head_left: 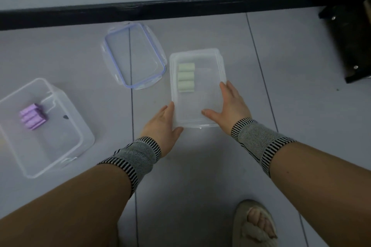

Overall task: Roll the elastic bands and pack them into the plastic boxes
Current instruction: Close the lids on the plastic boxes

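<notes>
Left hand and right hand flat, fingers straight, against box sides. Green rolls inside. Lid just beside.

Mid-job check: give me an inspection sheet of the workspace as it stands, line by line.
Surface: pale tiled floor with dark grout lines.
Job's things: clear box holds three pale green rolls along its left side; larger clear box at left holds purple rolls; blue-rimmed lid lies loose on the floor beside the green-roll box.
Clutter: small dark speck inside the larger box.
Hands: left hand flat against the green-roll box's left near corner; right hand spread over its right side; both open.
Cables: nothing seen.
Surroundings: black skirting along the wall, black metal frame top right, sandalled foot below.
</notes>
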`<action>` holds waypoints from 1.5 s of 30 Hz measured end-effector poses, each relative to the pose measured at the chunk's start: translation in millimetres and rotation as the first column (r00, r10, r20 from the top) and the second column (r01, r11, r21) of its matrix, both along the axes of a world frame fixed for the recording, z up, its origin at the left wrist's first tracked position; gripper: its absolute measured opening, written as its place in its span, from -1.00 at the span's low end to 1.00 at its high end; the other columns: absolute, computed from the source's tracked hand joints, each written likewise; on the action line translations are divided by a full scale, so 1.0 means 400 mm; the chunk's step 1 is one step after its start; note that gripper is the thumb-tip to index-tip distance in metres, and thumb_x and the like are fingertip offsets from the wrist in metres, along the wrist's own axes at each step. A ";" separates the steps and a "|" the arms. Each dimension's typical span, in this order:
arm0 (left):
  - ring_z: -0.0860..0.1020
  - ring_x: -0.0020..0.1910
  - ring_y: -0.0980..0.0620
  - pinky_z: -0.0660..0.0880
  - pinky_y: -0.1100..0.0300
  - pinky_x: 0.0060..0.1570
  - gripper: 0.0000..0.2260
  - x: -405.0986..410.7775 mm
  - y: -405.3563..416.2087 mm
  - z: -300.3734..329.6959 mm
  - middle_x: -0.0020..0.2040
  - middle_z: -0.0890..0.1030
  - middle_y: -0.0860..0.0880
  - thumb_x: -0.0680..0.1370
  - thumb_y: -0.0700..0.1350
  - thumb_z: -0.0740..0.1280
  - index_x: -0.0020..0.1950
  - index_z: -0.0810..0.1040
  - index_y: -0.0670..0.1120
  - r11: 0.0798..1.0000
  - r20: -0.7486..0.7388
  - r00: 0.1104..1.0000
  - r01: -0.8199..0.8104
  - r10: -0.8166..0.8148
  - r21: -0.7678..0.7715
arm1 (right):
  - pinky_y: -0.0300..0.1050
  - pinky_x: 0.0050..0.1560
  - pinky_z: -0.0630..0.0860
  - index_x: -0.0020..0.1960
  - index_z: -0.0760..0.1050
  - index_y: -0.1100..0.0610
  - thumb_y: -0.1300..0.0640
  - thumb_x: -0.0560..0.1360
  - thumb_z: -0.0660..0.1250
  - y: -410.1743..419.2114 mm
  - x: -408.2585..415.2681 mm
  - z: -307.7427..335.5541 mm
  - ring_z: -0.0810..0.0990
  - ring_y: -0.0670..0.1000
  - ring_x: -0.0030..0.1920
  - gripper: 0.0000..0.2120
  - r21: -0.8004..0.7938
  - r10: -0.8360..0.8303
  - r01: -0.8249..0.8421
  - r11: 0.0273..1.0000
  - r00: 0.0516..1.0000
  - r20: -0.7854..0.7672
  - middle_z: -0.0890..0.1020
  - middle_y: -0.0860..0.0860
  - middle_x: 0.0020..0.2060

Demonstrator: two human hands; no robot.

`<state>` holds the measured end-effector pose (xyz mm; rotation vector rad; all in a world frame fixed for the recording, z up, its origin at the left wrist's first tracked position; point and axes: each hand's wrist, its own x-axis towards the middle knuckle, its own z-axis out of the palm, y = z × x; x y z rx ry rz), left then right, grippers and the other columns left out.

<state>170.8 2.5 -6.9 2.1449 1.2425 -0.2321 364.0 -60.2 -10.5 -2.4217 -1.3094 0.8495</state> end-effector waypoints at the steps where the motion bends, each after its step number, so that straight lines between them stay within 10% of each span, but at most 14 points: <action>1: 0.18 0.48 0.01 0.17 0.14 0.42 -0.33 -0.004 -0.001 -0.001 0.53 0.14 -0.03 0.56 0.03 0.25 0.54 -0.04 -0.06 1.000 -0.009 1.000 -0.002 0.002 -0.009 | -0.08 0.46 0.04 0.55 -0.08 0.05 -0.21 0.42 0.37 -0.001 -0.002 -0.003 0.04 0.06 0.52 -0.09 -0.006 0.008 -0.008 1.000 1.000 0.001 -0.07 -0.05 0.55; 25: 0.30 0.41 -0.03 0.25 0.12 0.34 -0.41 0.026 -0.011 -0.010 0.50 0.22 -0.03 0.59 0.01 0.18 0.54 -0.02 -0.04 0.999 -0.058 0.998 -0.006 0.009 0.050 | -0.06 0.47 0.10 0.55 -0.10 0.07 -0.21 0.44 0.36 -0.020 0.003 -0.050 0.09 0.08 0.51 -0.08 -0.070 -0.020 0.021 0.997 1.000 0.017 -0.09 -0.03 0.55; 39: 0.54 0.04 0.02 0.44 0.19 0.10 -0.58 0.035 0.018 -0.048 0.21 0.54 0.01 0.53 -0.10 0.31 0.38 0.34 -0.03 0.926 0.106 0.925 -0.351 0.366 -0.138 | -0.07 0.43 0.19 0.54 0.00 0.06 -0.22 0.37 0.41 -0.009 0.000 -0.042 0.19 0.08 0.47 -0.06 -0.075 -0.039 0.041 0.996 0.999 0.031 -0.02 -0.01 0.54; 45: -0.10 0.53 -0.07 -0.02 -0.08 0.47 -0.38 0.081 0.106 -0.016 0.56 -0.09 -0.02 0.56 0.02 0.18 0.54 -0.02 -0.07 0.916 0.036 0.999 -0.014 0.000 0.402 | 0.14 0.50 -0.02 0.55 -0.10 0.06 -0.25 0.54 0.11 0.051 0.034 -0.031 -0.13 0.12 0.53 -0.25 0.049 -0.042 0.031 0.998 0.968 0.246 -0.15 0.00 0.55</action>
